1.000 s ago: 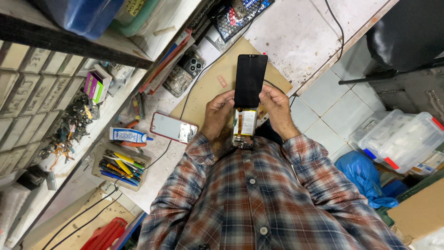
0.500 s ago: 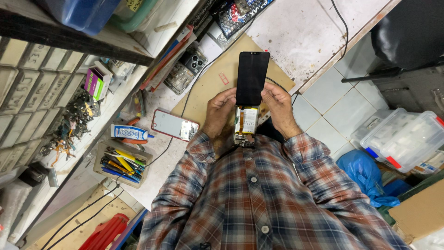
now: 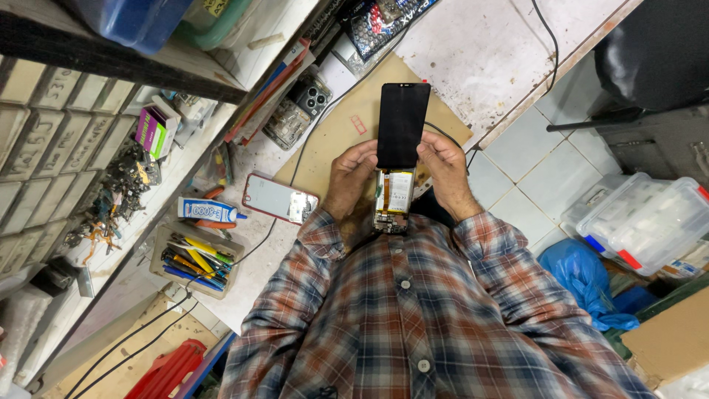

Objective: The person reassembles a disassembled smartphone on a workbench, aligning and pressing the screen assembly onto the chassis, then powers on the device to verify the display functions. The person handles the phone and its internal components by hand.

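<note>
Nearest, my plaid shirt (image 3: pixel 413 325) fills the lower view; just beyond its collar I hold the opened phone (image 3: pixel 393 201) upright over the brown mat (image 3: pixel 332 140). My left hand (image 3: pixel 353 176) clamps the phone's left edge, fingers closed on it; my right hand (image 3: pixel 443 171) clamps the right edge likewise. Its long axis runs away from my chest: exposed battery and boards at the near end, black screen panel (image 3: pixel 402 124) lifted at the far end, pointing toward the white tiled counter (image 3: pixel 480 52). Left of the phone lie a red-rimmed phone back (image 3: pixel 281 198), a glue tube (image 3: pixel 209 210) and a tray of tools (image 3: pixel 193 258). Right of the phone the counter's edge drops to floor tiles, open room there, with a clear plastic bin (image 3: pixel 642 222) farther off.
</note>
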